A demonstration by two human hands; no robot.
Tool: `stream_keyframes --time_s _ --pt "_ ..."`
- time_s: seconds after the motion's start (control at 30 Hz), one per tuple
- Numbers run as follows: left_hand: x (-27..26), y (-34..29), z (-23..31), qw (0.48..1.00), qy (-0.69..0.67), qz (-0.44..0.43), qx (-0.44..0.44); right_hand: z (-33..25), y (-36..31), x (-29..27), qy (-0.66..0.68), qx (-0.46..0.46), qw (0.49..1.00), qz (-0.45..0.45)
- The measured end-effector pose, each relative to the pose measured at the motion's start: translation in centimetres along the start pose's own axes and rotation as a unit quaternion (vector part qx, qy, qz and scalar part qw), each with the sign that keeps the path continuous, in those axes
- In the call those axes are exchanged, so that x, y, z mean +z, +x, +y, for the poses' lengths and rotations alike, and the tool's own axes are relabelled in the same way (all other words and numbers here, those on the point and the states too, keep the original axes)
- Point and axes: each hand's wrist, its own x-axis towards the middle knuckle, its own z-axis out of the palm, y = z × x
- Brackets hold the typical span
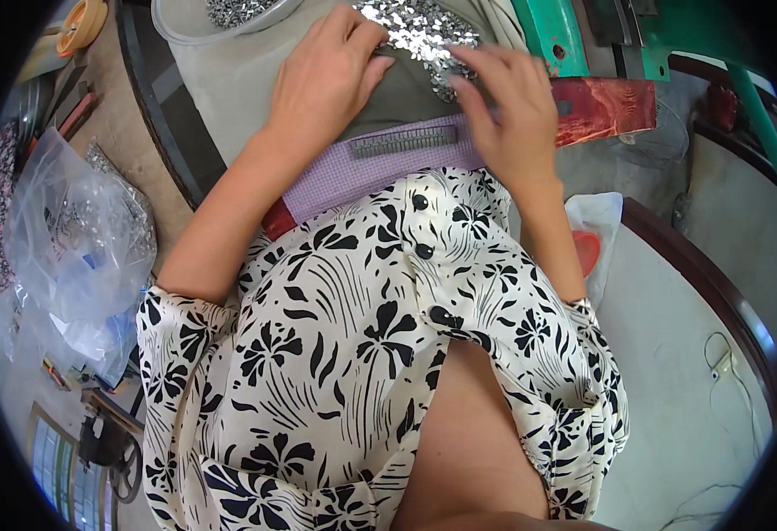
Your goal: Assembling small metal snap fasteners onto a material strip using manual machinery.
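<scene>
A pile of small shiny silver metal pieces (419, 35) lies on grey-green cloth (229, 80) in front of me. At the pile's left edge is my left hand (331, 75), its fingers bent and its thumb apart from the forefinger; nothing shows in it. My right hand (517, 102) reaches the pile's right side, thumb and forefinger spread, fingertips slightly blurred. Between my wrists, a row of thin grey metal pieces (404, 142) lies side by side on a purple checked cloth (335, 181) close to my body.
A clear plastic bowl (171, 31) of similar metal pieces stands at the far left. Green machine parts (552, 40) and a red patterned box (618, 106) are on the right. Clear plastic bags (78, 239) sit at the left, and an orange tape roll (81, 26) lies at the upper left.
</scene>
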Motion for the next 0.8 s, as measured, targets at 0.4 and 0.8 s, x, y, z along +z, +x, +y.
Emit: stream_keyframes --time_s 0.4,0.8 --pt "-3.1 -2.8 0.3 0.985 -0.13 -0.028 -0.106 0.4 1.2 -0.1 -0.06 -0.036 0.997 -0.034" --pt "-3.2 -3.0 0.2 0.991 -0.109 -0.009 -0.076 -1.5 4.8 1.2 0.052 -0.084 0.993 -0.058"
